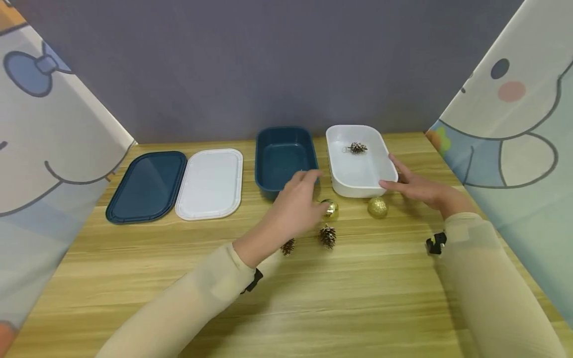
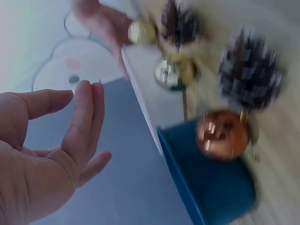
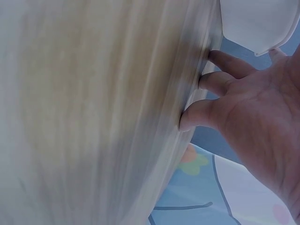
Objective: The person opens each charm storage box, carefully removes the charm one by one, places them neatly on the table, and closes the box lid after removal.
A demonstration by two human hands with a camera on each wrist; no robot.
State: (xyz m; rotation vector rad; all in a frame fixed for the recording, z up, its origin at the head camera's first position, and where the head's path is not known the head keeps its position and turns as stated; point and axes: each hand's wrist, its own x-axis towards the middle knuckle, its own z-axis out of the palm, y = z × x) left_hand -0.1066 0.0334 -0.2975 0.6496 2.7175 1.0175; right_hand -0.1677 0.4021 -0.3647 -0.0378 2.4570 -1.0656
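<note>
My left hand (image 1: 297, 209) hovers over the table just in front of the dark teal bin (image 1: 286, 133), fingers loosely bent. In the left wrist view a gap shows between thumb and fingertips, with nothing held. Near it lie a shiny gold ball (image 1: 332, 207), two pinecones, one a pinecone (image 1: 328, 236) in plain sight, and a copper ball (image 2: 222, 136) that the hand hides in the head view. At the right front corner of the white bin (image 1: 358, 191), my right hand (image 1: 416, 189) has its thumb at the rim and its other fingers spread down to the table.
A small pinecone (image 1: 357, 148) lies inside the white bin. A glittery gold ball (image 1: 378, 207) sits before that bin. To the left lie a dark teal lid (image 1: 147, 186) and a white lid (image 1: 210, 184). A grey wall (image 1: 268, 69) rises behind.
</note>
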